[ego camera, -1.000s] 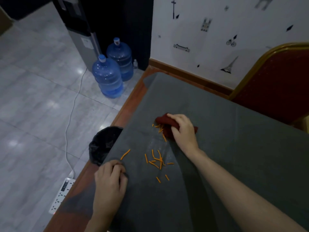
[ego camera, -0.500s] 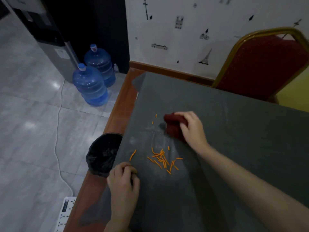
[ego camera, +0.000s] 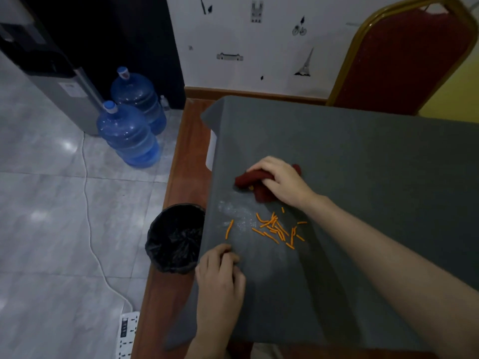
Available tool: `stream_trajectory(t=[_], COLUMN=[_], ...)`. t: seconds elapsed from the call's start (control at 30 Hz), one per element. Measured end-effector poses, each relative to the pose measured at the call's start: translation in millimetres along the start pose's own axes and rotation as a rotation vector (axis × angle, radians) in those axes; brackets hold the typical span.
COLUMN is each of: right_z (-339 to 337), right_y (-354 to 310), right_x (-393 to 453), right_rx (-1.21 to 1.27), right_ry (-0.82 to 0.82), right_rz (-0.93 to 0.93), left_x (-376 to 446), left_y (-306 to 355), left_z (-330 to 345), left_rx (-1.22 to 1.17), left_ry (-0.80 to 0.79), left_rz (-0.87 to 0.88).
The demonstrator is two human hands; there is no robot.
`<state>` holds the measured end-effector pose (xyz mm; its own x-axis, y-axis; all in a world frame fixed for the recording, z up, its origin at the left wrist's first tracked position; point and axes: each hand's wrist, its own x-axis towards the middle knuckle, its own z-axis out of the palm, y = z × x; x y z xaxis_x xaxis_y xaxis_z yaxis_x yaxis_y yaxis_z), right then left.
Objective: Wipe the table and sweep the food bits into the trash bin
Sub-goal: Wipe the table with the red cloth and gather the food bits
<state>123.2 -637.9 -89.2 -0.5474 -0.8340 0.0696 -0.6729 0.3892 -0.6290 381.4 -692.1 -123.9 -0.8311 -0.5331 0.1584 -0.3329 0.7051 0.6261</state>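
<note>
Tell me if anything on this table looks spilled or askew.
Orange food bits lie scattered on the grey table cover, near the edge above the trash bin, with a whitish smear beside them. The cover sits crooked, leaving the wooden tabletop bare. The right hand grips a red cloth.

I take this for a dining or function room in a home or small venue. At upper right of the frame stands a gold-framed red banquet chair; upper left shows a water dispenser with two blue water jugs on grey floor tiles. The wall carries small decals.
</note>
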Motion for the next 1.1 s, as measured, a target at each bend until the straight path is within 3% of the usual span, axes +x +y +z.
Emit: stream_trajectory(t=[0.17,0.23,0.33,0.4,0.47,0.67,0.73,0.8,0.97,1.1], right_z=[-7,-14,-29,-32,-25,26,32,29,2,-36], right_y=[-6,-6,-8,-15,-32,-66,-62,-54,-25,-7], right_x=[-32,-39,-45,-49,-49,-44,-44,-46,-56,-65], right_rx=[0.015,0.045,0.127,0.133,0.112,-0.114,-0.276,-0.337,-0.244,-0.010], right_ry=[-0.191,-0.082,0.239,0.326,0.257,-0.222,-0.307,-0.340,-0.303,-0.043], right_rz=[-0.090,-0.056,0.023,0.027,-0.014,-0.312,-0.489,-0.544,-0.402,-0.205], left_x=[0,0,1,0,-1,-4,-3,-3,-2,-3], left_y=[0,0,1,1,0,4,6,8,11,11], left_z=[-1,-2,-1,-1,-2,-5,-6,-7,-6,-3], left_rx=[-0.022,-0.037,-0.033,-0.048,-0.081,-0.103,-0.080,-0.054,-0.034,-0.025], left_ry=[-0.009,-0.001,0.000,0.010,0.028,0.098,0.106,0.109,0.124,0.116], left_rz=[-0.001,0.006,-0.006,-0.016,-0.037,-0.132,-0.121,-0.104,-0.092,-0.104])
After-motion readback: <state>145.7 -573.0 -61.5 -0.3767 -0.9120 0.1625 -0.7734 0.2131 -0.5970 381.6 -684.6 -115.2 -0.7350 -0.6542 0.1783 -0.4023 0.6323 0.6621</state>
